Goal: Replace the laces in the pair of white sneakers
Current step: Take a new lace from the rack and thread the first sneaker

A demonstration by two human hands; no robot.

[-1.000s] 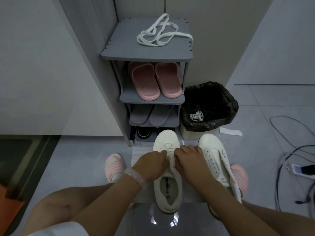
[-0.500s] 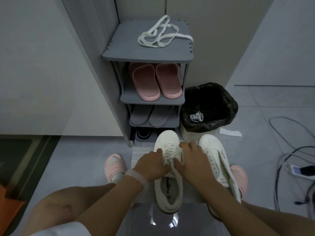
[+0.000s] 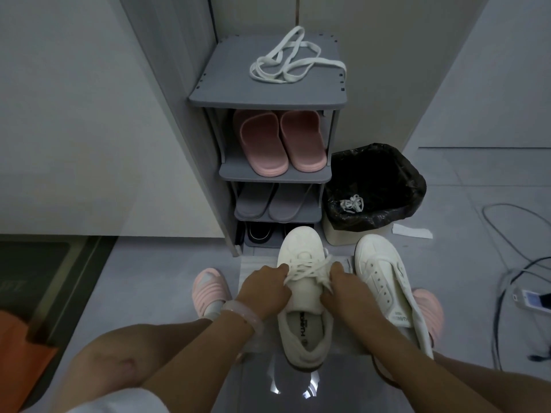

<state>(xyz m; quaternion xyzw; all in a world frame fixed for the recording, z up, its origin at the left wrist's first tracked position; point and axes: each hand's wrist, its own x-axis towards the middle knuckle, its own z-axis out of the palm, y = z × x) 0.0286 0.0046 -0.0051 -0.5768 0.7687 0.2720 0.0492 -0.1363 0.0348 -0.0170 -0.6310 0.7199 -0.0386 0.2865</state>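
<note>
Two white sneakers stand on the floor in front of me. The left sneaker (image 3: 301,248) carries a white lace (image 3: 310,268) crossed over its tongue. My left hand (image 3: 264,289) grips the lace at the shoe's left side, and my right hand (image 3: 346,289) grips it at the right side. The right sneaker (image 3: 377,269) beside it shows bare eyelets with no lace. A loose white lace (image 3: 293,62) lies coiled on top of the grey shoe rack (image 3: 226,90). Another bunched lace (image 3: 353,204) lies in the black-lined bin (image 3: 396,180).
The rack holds pink slippers (image 3: 277,144), grey slippers (image 3: 274,202) and dark shoes at the bottom. Cables and a power strip (image 3: 533,299) lie on the floor at the right. My feet wear pink slippers (image 3: 208,286). A paper scrap (image 3: 413,232) lies by the bin.
My hands have parted from the middle of the tongue to either side of the left sneaker, drawing the lace taut across it. The crossed lace now shows between them.
</note>
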